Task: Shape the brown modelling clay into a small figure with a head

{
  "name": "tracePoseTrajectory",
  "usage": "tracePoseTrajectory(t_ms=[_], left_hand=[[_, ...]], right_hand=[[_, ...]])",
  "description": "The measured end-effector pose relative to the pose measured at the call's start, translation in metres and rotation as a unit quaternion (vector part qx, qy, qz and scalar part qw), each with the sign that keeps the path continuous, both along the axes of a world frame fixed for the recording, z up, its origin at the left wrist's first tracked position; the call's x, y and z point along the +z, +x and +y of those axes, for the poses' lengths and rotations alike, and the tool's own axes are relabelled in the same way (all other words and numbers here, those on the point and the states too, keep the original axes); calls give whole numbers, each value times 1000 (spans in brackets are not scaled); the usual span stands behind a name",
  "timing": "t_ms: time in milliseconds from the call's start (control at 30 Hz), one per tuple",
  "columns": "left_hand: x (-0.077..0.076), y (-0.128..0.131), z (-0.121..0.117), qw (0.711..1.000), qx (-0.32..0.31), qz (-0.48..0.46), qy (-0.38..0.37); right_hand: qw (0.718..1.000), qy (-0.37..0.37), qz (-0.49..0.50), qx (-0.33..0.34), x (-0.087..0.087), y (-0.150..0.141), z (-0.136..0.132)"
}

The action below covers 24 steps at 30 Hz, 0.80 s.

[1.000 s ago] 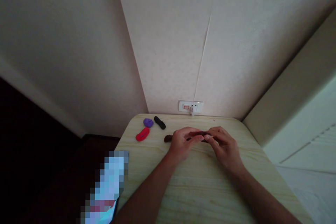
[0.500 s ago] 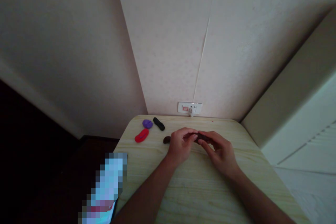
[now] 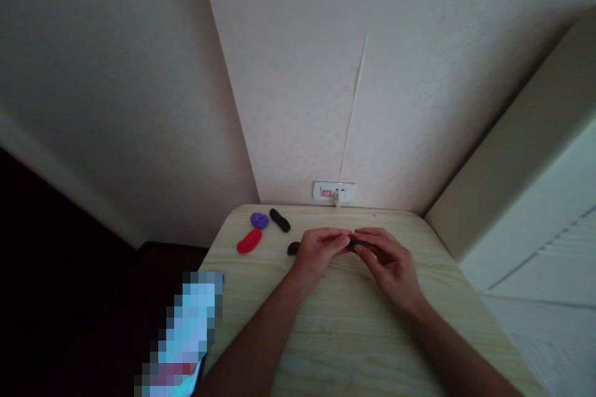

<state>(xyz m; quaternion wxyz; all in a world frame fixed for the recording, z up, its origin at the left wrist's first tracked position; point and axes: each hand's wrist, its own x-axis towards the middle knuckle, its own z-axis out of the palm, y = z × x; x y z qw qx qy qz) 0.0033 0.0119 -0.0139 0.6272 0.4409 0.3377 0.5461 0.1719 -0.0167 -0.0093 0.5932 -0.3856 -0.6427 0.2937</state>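
Observation:
Between my two hands is a piece of dark brown modelling clay (image 3: pixel 357 244), mostly covered by fingers. My left hand (image 3: pixel 320 253) closes on its left part, with the thumb laid along the top. My right hand (image 3: pixel 388 260) pinches the right part between thumb and fingers. A rounded brown clay end (image 3: pixel 293 249) shows just left of my left hand; whether it joins the held piece is hidden. Farther left on the table lie a purple clay lump (image 3: pixel 259 220), a black clay roll (image 3: pixel 280 220) and a red clay piece (image 3: pixel 249 240) with a purple streak.
The pale wood-grain table (image 3: pixel 335 335) stands against the wall. Just above its back edge is a socket (image 3: pixel 334 190) with a white plug in it. A blurred-out bright screen (image 3: pixel 186 329) sits at the table's left edge. A white cabinet (image 3: pixel 526 198) rises on the right.
My left fingers have closed flatter over the brown clay, so less of it shows between the hands. The whole view has shifted slightly; the other clay pieces lie as before.

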Motion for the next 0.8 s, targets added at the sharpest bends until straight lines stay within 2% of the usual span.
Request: tracePoseTrajectory(t_ms=[200, 433, 633, 800], left_hand=[[-2, -2, 1, 997, 27, 44, 56], [-2, 1, -2, 985, 65, 94, 132], [3, 0, -6, 981, 62, 100, 157], [-2, 3, -2, 983, 74, 78, 151]], right_hand=[[999, -37, 0, -6, 2, -1, -2], [998, -60, 22, -6, -3, -2, 2], [996, -80, 47, -1, -6, 0, 4], [988, -132, 81, 5, -11, -5, 1]])
